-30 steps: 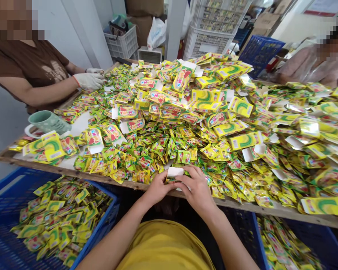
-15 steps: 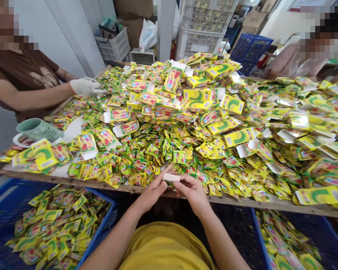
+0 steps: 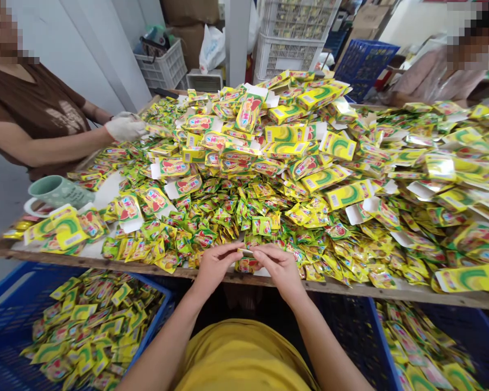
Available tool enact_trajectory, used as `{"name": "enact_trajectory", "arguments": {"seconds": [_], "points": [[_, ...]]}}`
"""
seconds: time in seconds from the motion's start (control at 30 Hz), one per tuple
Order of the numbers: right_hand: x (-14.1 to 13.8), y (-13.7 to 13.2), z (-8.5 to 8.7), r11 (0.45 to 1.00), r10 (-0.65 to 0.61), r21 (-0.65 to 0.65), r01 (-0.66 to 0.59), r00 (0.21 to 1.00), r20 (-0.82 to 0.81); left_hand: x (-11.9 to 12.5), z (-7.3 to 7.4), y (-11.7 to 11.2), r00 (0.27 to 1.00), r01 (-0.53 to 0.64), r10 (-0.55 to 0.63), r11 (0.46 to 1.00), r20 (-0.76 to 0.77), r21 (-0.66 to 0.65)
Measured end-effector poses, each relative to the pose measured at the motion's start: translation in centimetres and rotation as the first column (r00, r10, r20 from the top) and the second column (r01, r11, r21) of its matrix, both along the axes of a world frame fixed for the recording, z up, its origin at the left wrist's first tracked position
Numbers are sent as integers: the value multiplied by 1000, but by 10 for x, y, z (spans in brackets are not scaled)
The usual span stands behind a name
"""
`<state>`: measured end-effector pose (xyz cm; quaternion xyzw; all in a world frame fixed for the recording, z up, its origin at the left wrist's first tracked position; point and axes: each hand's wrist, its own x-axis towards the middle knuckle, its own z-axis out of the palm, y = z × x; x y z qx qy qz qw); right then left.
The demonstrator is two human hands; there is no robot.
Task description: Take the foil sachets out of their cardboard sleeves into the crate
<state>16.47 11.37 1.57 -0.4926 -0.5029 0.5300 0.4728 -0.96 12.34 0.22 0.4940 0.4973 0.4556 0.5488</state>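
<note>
My left hand [image 3: 214, 266] and my right hand [image 3: 277, 266] meet at the near edge of the table [image 3: 350, 290], both pinched on a small yellow carton [image 3: 248, 262] held between the fingertips. Its white end flap shows between my thumbs. Right behind my hands lies a big heap of small green and yellow sachets [image 3: 228, 217]. Farther back are piled yellow cartons [image 3: 285, 133], some with open white flaps.
A blue crate [image 3: 8, 282] at lower left holds filled cartons; another blue crate [image 3: 476, 331] sits lower right. A green mug [image 3: 55, 193] stands at the table's left end. A person's gloved hand [image 3: 124, 128] works at far left; another person sits far right. White baskets [image 3: 289, 54] stand behind.
The carton's white flap, raised a second ago, has been folded down flat between my fingers. My hands have stayed at the table edge. The gloved hand shifted slightly.
</note>
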Motion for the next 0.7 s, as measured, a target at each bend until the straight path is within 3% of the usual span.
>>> {"name": "enact_trajectory", "arguments": {"seconds": [0.17, 0.27, 0.37, 0.5, 0.7], "points": [[-2, 4, -6, 996, -65, -59, 62, 997, -52, 6, -5, 1, 999, 8, -1, 992, -50, 127], [-2, 4, -11, 994, -99, -51, 96, 992, -80, 9, -7, 5, 996, 46, -22, 961, -91, 274], [1, 4, -13, 994, -87, 74, 86, 996, 7, 5, -10, 8, 993, 70, -19, 894, -119, 443], [4, 0, -16, 967, -59, 254, 7, 978, 199, -1, -16, 5, 983, 142, -52, 827, -177, 544], [-6, -13, -29, 862, -215, 506, 24, 922, 323, 0, -20, -2, 967, 207, -89, 820, -237, 534]]}}
